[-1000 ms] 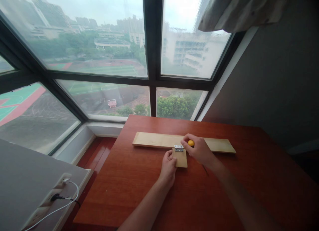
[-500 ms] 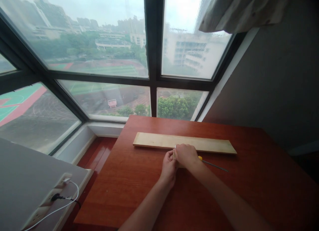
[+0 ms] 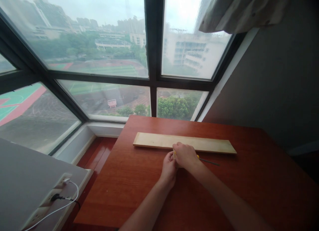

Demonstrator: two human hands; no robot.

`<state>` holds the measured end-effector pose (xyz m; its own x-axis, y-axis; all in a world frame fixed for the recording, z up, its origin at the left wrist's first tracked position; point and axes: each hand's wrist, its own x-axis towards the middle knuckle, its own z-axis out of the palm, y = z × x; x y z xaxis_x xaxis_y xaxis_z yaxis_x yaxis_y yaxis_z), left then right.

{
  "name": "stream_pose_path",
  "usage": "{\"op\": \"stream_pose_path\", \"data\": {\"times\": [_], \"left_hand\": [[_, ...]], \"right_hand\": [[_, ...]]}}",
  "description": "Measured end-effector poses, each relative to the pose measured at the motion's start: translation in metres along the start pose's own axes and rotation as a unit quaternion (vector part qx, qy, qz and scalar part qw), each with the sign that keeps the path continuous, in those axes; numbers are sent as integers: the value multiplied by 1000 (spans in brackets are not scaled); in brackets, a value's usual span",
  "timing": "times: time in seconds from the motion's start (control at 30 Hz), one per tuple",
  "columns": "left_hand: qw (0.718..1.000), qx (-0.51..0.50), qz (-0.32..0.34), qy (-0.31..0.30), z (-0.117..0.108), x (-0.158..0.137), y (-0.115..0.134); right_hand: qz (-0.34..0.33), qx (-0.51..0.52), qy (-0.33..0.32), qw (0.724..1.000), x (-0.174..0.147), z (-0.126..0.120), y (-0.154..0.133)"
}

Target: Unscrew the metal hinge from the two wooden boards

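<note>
On the near side of the long pale wooden board (image 3: 159, 140), I saw the left hand (image 3: 168, 168) gripping the small pale wooden piece (image 3: 174, 155), mostly hidden, apparently steadying it for the right hand (image 3: 186, 155), curled over it with the yellow-handled metal screwdriver (image 3: 209, 162) seemingly palmed out of the way.

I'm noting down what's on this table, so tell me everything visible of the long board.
The long board is narrow, pale and wood-like, its thin front edge showing. It lies broad side up on the reddish table, roughly parallel to the table's far edge. The right hand covers part of its near edge; whether they touch can't be told.
</note>
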<state>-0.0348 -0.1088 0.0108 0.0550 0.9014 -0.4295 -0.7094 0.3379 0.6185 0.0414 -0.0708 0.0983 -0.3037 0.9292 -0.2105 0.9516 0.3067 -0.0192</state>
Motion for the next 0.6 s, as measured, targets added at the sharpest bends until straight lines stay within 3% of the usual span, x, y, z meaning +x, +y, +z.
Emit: {"op": "stream_pose_path", "data": {"times": [0.6], "left_hand": [[1000, 26, -15, -10, 2, -2, 7]], "right_hand": [[-16, -24, -2, 1000, -1, -2, 1]]}}
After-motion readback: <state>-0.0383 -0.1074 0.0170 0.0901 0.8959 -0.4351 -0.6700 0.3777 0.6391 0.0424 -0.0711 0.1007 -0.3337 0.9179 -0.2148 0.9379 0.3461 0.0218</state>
